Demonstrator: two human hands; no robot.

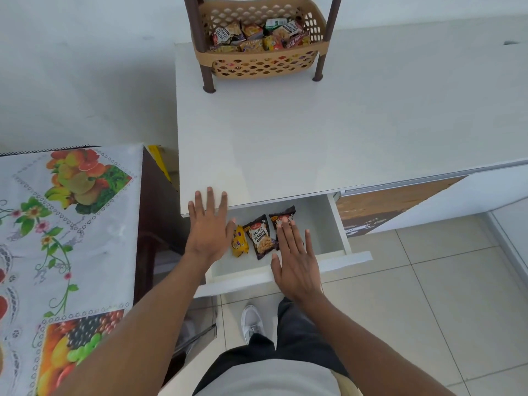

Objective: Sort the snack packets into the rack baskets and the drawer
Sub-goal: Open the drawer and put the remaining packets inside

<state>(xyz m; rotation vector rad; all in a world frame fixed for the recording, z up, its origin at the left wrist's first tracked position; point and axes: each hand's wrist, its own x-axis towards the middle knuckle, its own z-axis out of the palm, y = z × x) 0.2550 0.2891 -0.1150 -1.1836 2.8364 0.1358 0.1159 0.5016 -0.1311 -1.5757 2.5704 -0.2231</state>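
Snack packets lie in two places: three in an open white drawer [331,224] below a pale, smooth countertop [314,132], and a heap in a basket [265,57] at the counter's far edge. In the drawer, a small yellow packet [239,242] sits at the left, a dark glossy peanut packet [260,237] beside it, and a third dark packet [283,217] at the right. The basket is tan plastic with a lattice weave, set in a rack with brown legs [207,67]. The left hand [210,227] is flat and spread, holding nothing, fingers over the counter's near edge. The right hand [297,261] is also flat and spread, empty, over the drawer with fingertips on or just above the third packet. At the left, a glossy cloth [65,224] printed with fruit and flowers covers a dark cabinet. The floor [428,295] is pale square tile.
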